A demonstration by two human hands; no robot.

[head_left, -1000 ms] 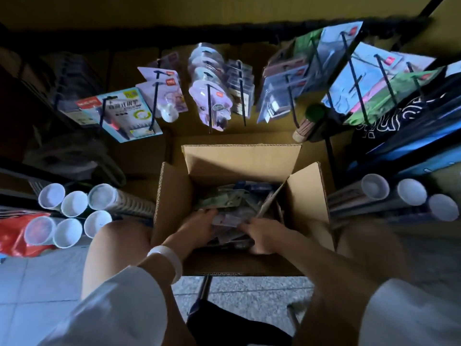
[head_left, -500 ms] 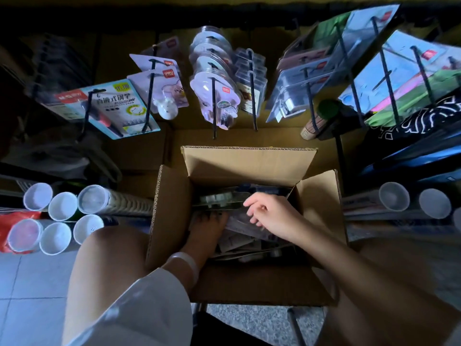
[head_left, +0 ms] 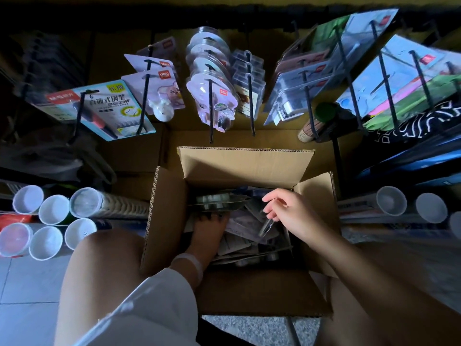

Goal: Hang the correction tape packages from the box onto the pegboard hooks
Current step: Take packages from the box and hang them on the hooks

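An open cardboard box (head_left: 244,166) stands between my knees with several correction tape packages (head_left: 249,231) piled inside. My left hand (head_left: 208,231) reaches deep into the box's left side, its fingers curled under a flat stack of packages (head_left: 217,203) raised above the pile. Over the right half of the box hovers my right hand (head_left: 289,211), fingers loosely bent and pointing down at the pile. Beyond the box, black pegboard hooks (head_left: 211,113) stick out towards me, one carrying round purple blister packs (head_left: 212,91).
Neighbouring hooks carry a pen card (head_left: 104,106), pink carded items (head_left: 159,91), small clear boxes (head_left: 247,78) and larger packs (head_left: 299,81). Rolled paper tubes (head_left: 52,211) lie to the left, and more tubes (head_left: 391,201) to the right. Grey tiled floor (head_left: 27,295) is below.
My right hand has risen out of the pile and now hovers over the box's right side. My left hand has pushed deeper into the left side, under a raised stack.
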